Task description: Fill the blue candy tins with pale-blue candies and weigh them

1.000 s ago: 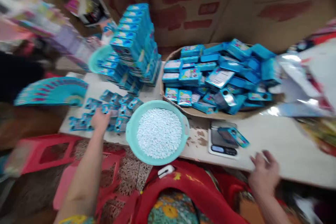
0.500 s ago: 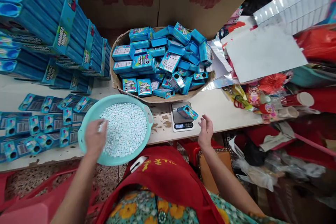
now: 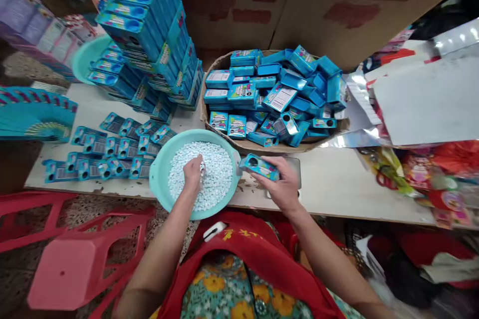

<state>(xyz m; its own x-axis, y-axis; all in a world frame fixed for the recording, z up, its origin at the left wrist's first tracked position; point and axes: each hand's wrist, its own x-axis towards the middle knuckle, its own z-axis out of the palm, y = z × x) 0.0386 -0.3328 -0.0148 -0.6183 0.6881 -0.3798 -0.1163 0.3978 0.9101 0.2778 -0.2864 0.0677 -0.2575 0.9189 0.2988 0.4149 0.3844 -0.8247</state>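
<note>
1. By the right hand (image 3: 285,184), a blue box (image 3: 259,167) is grasped, tilted, near the centre of the frame, just right of the basin (image 3: 154,182).
2. The left hand (image 3: 191,172) is lowered, with fingers curled, into the white pieces (image 3: 217,189) that fill much of the basin; whether any are gripped cannot be told.
3. The scale (image 3: 296,168) is partly covered by the right hand, right of centre.
4. Left of the basin, small blue packs (image 3: 127,148) are laid out in uneven rows on the counter (image 3: 348,184).
5. Above centre, a heap of blue boxes (image 3: 242,92) is held in a cardboard tray (image 3: 205,109), by which the scale and basin are nearly met.
6. In the upper left, blue boxes are piled in a tall stack (image 3: 147,40), beside which a second basin (image 3: 79,62) is seen.
7. At the left edge, blue packs are spread in a fan (image 3: 37,109).
8. At the right, a white sheet (image 3: 430,97) is seen above colourful wrappers (image 3: 417,164).
9. In the lower left, a red stool (image 3: 62,271) is shown.
</note>
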